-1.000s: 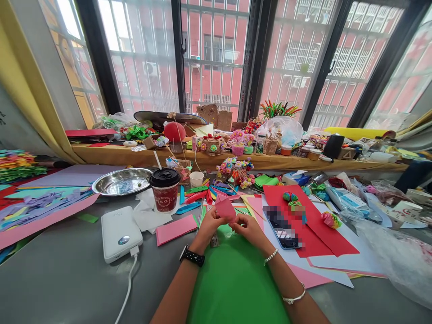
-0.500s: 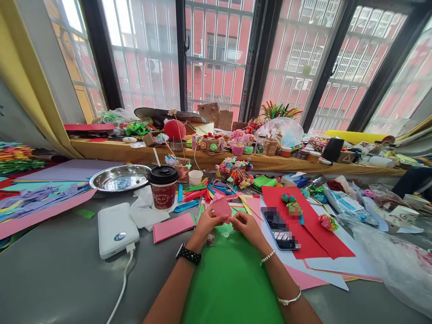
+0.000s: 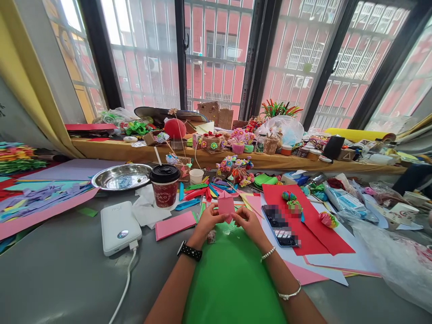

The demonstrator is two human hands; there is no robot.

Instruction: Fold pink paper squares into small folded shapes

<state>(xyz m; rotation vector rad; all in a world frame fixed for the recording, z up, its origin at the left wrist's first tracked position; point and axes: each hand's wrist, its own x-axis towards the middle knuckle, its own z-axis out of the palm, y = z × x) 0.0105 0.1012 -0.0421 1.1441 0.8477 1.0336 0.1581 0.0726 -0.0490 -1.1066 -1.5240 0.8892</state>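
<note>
A small folded pink paper point(image 3: 226, 204) is held upright between both hands, above a green surface point(image 3: 232, 274). My left hand point(image 3: 209, 221) pinches its left side, fingers closed. At its lower right corner, the thumb and fingertips of my right hand point(image 3: 249, 222) are pressed together on the paper. A stack of pink paper strips point(image 3: 175, 225) lies left of my left hand. Beyond the hands are blue, red and green strips point(image 3: 195, 193).
On the left are a white power bank point(image 3: 119, 227) with a cable, a lidded cup point(image 3: 164, 186) and a steel plate point(image 3: 121, 177). A phone point(image 3: 280, 227) and red paper point(image 3: 324, 225) lie to the right. Crafts crowd the sill point(image 3: 135, 153).
The pink paper has turned from a slant to upright and sits slightly higher, showing a flat rectangular face. My right hand's fingers have shifted a little up along its right side.
</note>
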